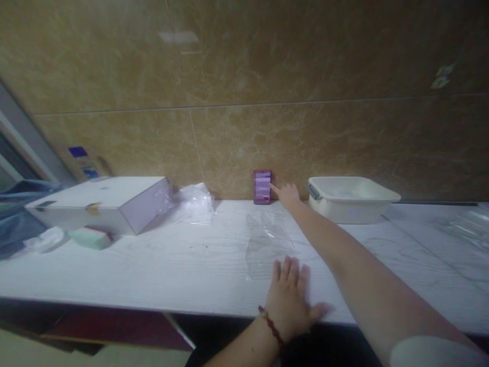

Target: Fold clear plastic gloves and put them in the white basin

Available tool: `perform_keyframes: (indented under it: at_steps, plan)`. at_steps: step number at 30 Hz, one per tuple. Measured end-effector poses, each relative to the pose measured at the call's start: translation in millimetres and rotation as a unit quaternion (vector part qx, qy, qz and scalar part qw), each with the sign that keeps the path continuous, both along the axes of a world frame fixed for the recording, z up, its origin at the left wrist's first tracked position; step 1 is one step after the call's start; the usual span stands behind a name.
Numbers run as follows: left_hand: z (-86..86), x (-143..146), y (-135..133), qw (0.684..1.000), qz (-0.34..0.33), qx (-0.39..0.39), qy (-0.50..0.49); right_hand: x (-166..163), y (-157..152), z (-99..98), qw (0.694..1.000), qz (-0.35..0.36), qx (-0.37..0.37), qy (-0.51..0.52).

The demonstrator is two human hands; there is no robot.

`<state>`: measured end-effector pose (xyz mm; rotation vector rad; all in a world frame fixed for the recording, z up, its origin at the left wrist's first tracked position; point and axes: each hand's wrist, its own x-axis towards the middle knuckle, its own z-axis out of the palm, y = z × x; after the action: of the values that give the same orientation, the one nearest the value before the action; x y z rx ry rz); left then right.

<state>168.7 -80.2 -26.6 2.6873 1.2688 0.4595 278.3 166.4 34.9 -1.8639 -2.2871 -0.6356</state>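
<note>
Purple phone [262, 187] propped at wall, touched by right hand [288, 195], fingertip extended; left hand [289, 300] pressed flat on bench [153, 265]. Judged rigid, slippery, best held by edges.

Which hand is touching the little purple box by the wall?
The right hand, stretched far out, puts a fingertip on the purple box standing against the wall. The left hand, with the bead bracelet, lies flat near the counter's front edge.

No legible text or labels anywhere.
</note>
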Motion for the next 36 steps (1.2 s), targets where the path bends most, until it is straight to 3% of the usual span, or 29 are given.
perform_keyframes:
  at_steps: [6, 10, 13, 16, 19, 27, 36]
  plan:
    - [-0.6, 1, 0, 0.999, 0.001, 0.018, -0.037, 16, -35, -7.9, 0.99, 0.092, -0.02, 0.102]
    - [4.1, -9, -2, 0.996, -0.03, 0.016, -0.086, 25, -90, -12.4, 0.973, 0.146, -0.062, 0.165]
    - [6.6, -32, -6, 0.991, -0.045, 0.016, -0.124, 35, -146, -15.8, 0.957, 0.199, -0.105, 0.184]
    - [5.2, -63, -9, 0.988, -0.013, 0.02, -0.153, 45, -198, -23.1, 0.95, 0.241, -0.128, 0.156]
    - [2.7, -90, -8, 0.986, 0.025, 0.014, -0.163, 47, -228, -34.2, 0.95, 0.259, -0.14, 0.108]
    - [2.4, -105, -9, 0.983, 0.061, -0.001, -0.173, 33, -219, -57.5, 0.954, 0.271, -0.109, 0.06]
    - [-0.3, -94, 1, 0.986, 0.06, 0.029, -0.155, 27, -215, -49.7, 0.96, 0.224, -0.083, 0.145]
